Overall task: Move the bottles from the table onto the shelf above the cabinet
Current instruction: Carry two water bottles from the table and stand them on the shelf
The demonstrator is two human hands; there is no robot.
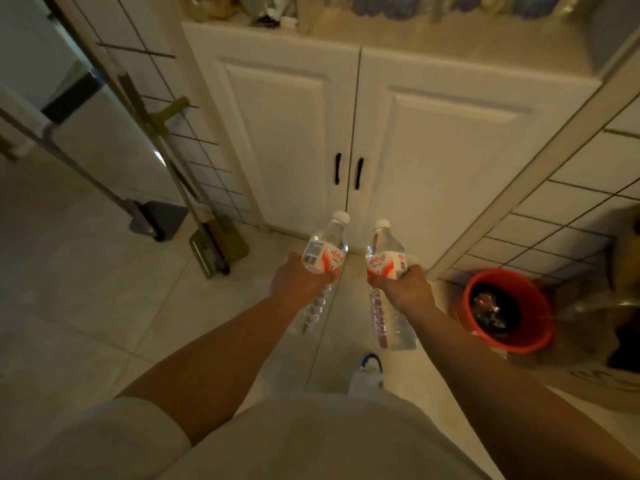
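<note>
Up ahead, above the cabinet, the shelf waits; upright water bottles are gripped in both closed hands.

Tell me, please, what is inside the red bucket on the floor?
The red bucket holds something dark and crumpled with a reddish bit, perhaps rubbish; it is too blurred to name. Its near wall covers the bottom.

cabinet ahead | bucket right | dustpan left

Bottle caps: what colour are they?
White, on both the left bottle cap and the right bottle cap; head view.
</note>
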